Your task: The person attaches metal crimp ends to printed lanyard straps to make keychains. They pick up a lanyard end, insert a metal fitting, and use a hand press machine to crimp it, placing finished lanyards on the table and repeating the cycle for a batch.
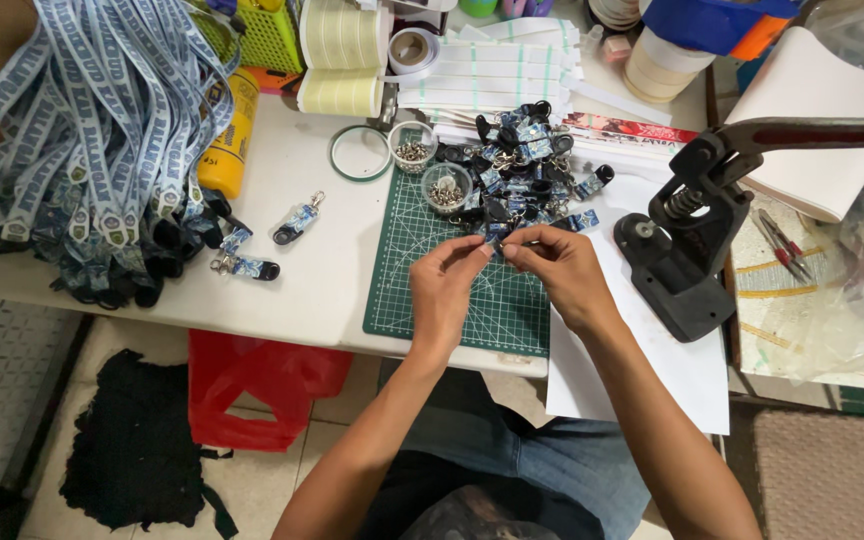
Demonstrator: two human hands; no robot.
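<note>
Between your fingertips, just above the green cutting mat (422,290), sits one short strap piece (497,236) in blue print with a black end. Your left hand (444,290) pinches it from one side, thumb and forefinger closed on it, and your right hand (564,272) pinches it from the other side the same way. What your fingers do to it is too small to tell.

Just behind your hands lies a heap of strap pieces (527,175) of the same kind, spread over the far part of the mat and the white paper beside it. Two small clear cups of metal bits (430,170) stand next to that heap. Judging from how things lie, three finished-looking pieces with metal clips (262,240) rest apart on the white table (292,290) to your left, so most of the heap seems still to be worked.

To your right stands a black hand press (687,235) with its long lever raised; it is close to your right forearm. A thick bundle of blue lanyards (102,130) hangs over the left end of the table. Rolls of tape (344,55) and stacked white strips (492,70) crowd the far edge.
</note>
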